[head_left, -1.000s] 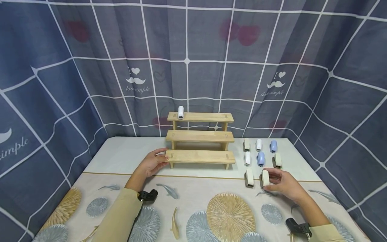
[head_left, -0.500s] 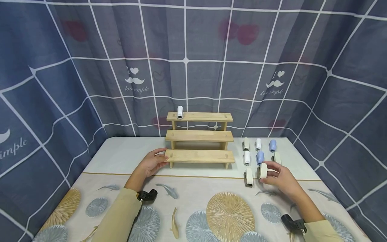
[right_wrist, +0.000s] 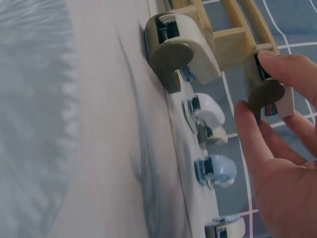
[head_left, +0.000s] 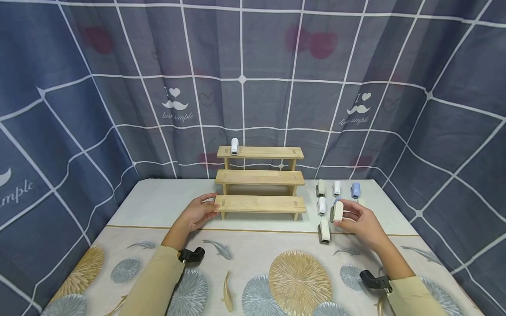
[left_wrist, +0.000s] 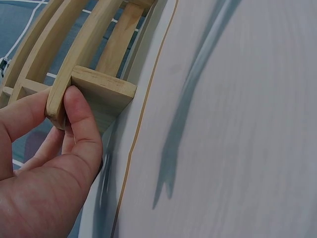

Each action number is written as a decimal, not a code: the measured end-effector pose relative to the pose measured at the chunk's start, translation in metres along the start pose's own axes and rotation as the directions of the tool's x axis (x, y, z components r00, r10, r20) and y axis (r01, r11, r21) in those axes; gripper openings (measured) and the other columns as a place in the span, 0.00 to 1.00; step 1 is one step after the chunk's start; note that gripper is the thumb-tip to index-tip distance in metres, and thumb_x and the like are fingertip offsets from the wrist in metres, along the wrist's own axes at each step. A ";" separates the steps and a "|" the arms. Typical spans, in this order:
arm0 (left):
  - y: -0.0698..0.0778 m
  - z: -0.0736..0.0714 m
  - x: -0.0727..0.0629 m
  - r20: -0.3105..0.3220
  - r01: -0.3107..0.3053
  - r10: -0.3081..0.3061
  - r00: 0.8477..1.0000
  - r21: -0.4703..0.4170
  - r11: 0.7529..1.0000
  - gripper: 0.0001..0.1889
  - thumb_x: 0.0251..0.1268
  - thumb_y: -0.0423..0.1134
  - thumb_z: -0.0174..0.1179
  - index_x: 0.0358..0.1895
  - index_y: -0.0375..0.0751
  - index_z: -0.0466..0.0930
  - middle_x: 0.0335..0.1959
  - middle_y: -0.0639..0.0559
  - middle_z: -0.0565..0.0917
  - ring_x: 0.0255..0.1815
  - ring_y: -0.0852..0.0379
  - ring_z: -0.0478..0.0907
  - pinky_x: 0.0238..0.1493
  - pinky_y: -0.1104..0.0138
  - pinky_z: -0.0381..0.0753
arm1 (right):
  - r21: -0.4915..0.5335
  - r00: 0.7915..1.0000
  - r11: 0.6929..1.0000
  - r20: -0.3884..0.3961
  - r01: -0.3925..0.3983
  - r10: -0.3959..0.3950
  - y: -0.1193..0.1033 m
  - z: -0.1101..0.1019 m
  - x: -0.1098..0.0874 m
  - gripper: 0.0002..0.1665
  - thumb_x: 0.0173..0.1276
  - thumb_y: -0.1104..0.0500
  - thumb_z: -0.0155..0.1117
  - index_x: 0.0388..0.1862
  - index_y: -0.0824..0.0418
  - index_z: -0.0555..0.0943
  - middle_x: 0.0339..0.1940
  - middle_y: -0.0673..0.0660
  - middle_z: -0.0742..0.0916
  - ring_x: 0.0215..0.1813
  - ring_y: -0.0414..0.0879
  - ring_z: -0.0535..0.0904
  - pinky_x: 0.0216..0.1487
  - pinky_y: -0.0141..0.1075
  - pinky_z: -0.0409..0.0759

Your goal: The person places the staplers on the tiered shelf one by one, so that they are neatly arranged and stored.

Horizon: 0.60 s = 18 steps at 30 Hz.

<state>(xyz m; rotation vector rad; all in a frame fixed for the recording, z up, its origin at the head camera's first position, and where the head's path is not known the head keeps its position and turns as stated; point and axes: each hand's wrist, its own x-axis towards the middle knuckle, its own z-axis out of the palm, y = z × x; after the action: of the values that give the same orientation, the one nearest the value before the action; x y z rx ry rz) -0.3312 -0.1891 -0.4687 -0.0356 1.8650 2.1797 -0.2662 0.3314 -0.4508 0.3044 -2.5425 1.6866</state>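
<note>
- Left hand (head_left: 199,213): pinches wooden stand (head_left: 260,203).
- Right hand (head_left: 362,223): pinches cream stapler (head_left: 337,212); apparently the lifting step.
- Next move: presumably calls for clearing the white stapler (head_left: 321,206) nearby.

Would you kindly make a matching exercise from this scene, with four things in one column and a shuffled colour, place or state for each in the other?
Things:
1. Left hand
2. Curtain
3. Stapler on the wooden stand
4. Right hand

Descriptions:
A. White, near the left end of the top shelf
B. Pinching the left end of the bottom shelf
C. Holding a cream stapler
D. Dark, with white grid lines

Right pairs: 1-B, 2-D, 3-A, 4-C
</note>
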 end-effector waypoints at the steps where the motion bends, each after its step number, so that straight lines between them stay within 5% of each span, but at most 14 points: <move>1: 0.000 0.000 0.000 -0.001 -0.001 0.001 1.000 -0.002 1.000 0.36 0.70 0.21 0.57 0.79 0.32 0.55 0.45 0.47 0.81 0.38 0.59 0.85 0.43 0.71 0.88 | 0.004 1.000 1.000 0.002 0.002 -0.002 -0.001 0.001 0.002 0.48 0.59 0.64 0.79 0.76 0.69 0.66 0.60 0.54 0.82 0.52 0.29 0.82 0.48 0.27 0.87; 4: 0.000 0.000 0.000 0.001 -0.003 0.003 1.000 -0.005 1.000 0.36 0.70 0.21 0.57 0.79 0.31 0.56 0.45 0.47 0.81 0.38 0.59 0.85 0.43 0.71 0.89 | 0.028 1.000 1.000 -0.002 -0.002 0.002 -0.005 0.004 0.006 0.48 0.58 0.64 0.79 0.76 0.69 0.67 0.59 0.51 0.82 0.51 0.28 0.82 0.48 0.27 0.87; 18: 0.001 0.000 0.000 -0.018 -0.002 0.003 1.000 0.021 1.000 0.35 0.70 0.21 0.57 0.78 0.31 0.57 0.46 0.46 0.80 0.39 0.59 0.84 0.44 0.71 0.88 | 0.087 0.997 0.996 0.068 0.019 -0.025 -0.020 0.028 0.036 0.49 0.59 0.63 0.79 0.77 0.66 0.66 0.70 0.73 0.75 0.54 0.31 0.81 0.51 0.29 0.87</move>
<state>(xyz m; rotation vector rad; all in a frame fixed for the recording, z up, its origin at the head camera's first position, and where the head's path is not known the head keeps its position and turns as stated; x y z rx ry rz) -0.3312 -0.1889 -0.4676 -0.0494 1.8980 2.1686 -0.2958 0.2942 -0.4377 0.4014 -2.5085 1.8116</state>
